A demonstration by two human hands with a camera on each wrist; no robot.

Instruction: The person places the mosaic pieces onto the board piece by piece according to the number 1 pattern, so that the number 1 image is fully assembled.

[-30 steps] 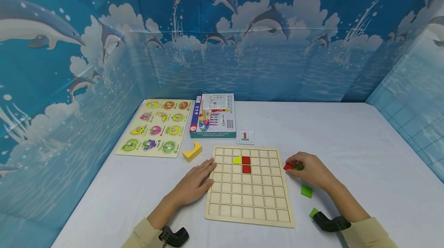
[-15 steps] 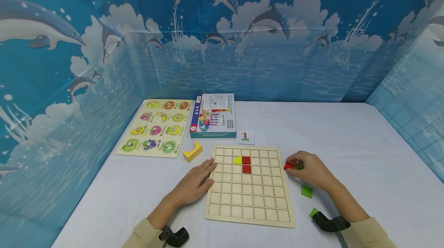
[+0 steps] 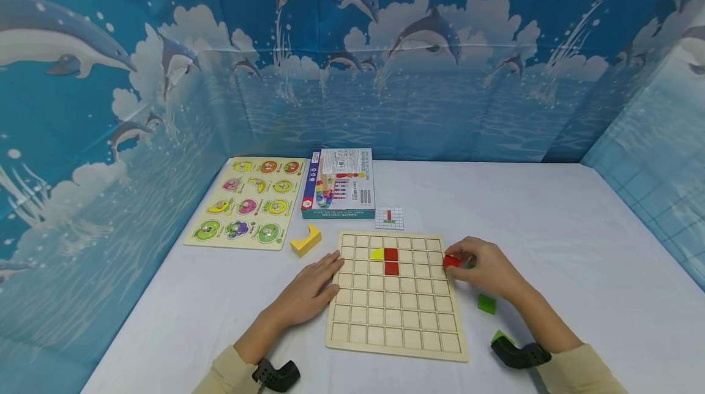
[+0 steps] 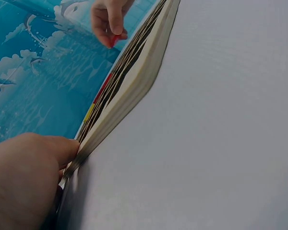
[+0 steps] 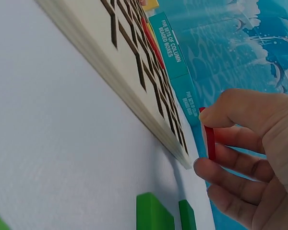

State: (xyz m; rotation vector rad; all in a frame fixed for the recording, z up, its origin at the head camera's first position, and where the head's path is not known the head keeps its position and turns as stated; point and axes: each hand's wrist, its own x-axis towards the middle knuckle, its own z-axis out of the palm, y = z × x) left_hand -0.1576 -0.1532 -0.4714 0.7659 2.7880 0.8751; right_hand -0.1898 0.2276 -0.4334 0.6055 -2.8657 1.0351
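A wooden grid board [image 3: 396, 333] lies flat on the white table, with a yellow quarter-round tile [image 3: 377, 254] and two red square tiles [image 3: 391, 261] set in its upper rows. My right hand [image 3: 484, 268] pinches a red square tile [image 3: 451, 261] [image 5: 210, 142] at the board's right edge [image 5: 134, 96], lifted a little off the table. A green tile [image 3: 469, 264] lies under that hand. My left hand [image 3: 311, 290] rests flat against the board's left edge [image 4: 129, 86], fingers straight.
Two more green tiles [image 3: 487, 303] [image 3: 498, 337] lie right of the board. A small pattern card [image 3: 389, 218], a blue box [image 3: 338, 183], a yellow block [image 3: 305, 240] and a fruit puzzle board [image 3: 248, 201] sit behind. Blue dolphin backdrop walls surround the table.
My right hand has lifted the red tile and moved it left to the board's right edge. The left hand has stayed put.
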